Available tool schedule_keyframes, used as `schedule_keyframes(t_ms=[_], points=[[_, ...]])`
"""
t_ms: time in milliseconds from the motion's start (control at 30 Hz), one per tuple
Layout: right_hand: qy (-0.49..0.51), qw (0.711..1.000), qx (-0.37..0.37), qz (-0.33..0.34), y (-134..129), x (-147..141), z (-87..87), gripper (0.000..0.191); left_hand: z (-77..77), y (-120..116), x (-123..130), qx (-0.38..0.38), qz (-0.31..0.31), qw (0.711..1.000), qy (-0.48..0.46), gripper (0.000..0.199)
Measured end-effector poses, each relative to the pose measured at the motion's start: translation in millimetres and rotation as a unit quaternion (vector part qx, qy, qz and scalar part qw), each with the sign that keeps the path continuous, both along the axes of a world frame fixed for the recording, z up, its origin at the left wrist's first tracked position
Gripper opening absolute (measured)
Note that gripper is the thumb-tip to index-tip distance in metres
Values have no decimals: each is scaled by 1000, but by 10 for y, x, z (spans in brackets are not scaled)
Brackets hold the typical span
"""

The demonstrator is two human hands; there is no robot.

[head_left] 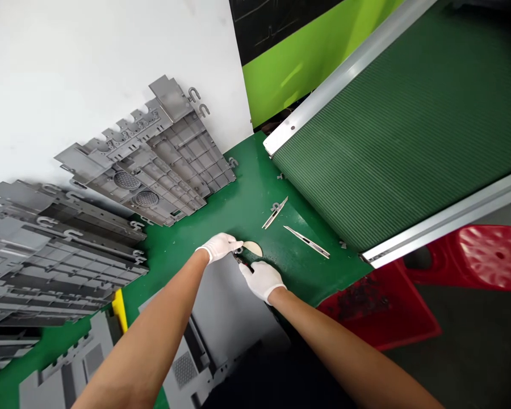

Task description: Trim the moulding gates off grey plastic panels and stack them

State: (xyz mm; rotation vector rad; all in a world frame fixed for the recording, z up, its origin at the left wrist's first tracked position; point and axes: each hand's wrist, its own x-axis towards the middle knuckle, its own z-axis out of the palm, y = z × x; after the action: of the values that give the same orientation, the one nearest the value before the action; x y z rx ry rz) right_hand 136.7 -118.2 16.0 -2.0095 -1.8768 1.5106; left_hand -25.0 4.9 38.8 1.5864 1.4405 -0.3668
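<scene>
Has ribbed grey panels point(63, 267) propped at the far left, cut off by the frame edge. At lower left, another grey panel point(80, 358), half covered by the left forearm, with a yellow piece point(120, 309) beside it, too little in view to identify. At upper left, against the white wall point(89, 68), taller panels point(174, 162) with two round grilles.

Near centre, reaches the gloved left hand point(221, 247) to a small grey hook point(239, 250), fingers drawn together; cannot tell whether gripping or only touching. Under the forearms, a smooth panel point(234, 307), lower part lost behind dark clothing. Just beside the left fingertips, a pale half-oval piece point(254, 249) on the green desk point(241, 211). Closes the gloved right hand point(264, 280) around a dark tool point(237, 258) at the hook, mostly hidden by the fingers.

Right of centre, two slim knives point(306, 242), well apart from both hands. At right, a green conveyor belt point(413, 125), fading into darkness at upper right. Below, a red bin point(413, 309) with dark, indistinct bits inside, and a red stool point(498, 255), cut off by the right edge.
</scene>
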Motion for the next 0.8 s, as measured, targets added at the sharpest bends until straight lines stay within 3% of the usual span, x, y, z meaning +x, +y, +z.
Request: schedule_keyframes(t_ms=[433, 600, 800], points=[[-14, 999, 21, 22, -36, -10, 37, 80, 73, -65, 32, 2, 8, 1000, -19, 54], [-17, 998, 33, 47, -12, 56, 6, 72, 92, -68, 50, 4, -3, 1000, -19, 49], [-10, 998, 33, 45, -31, 116, 6, 70, 86, -82, 85, 22, -27, 997, -75, 42]])
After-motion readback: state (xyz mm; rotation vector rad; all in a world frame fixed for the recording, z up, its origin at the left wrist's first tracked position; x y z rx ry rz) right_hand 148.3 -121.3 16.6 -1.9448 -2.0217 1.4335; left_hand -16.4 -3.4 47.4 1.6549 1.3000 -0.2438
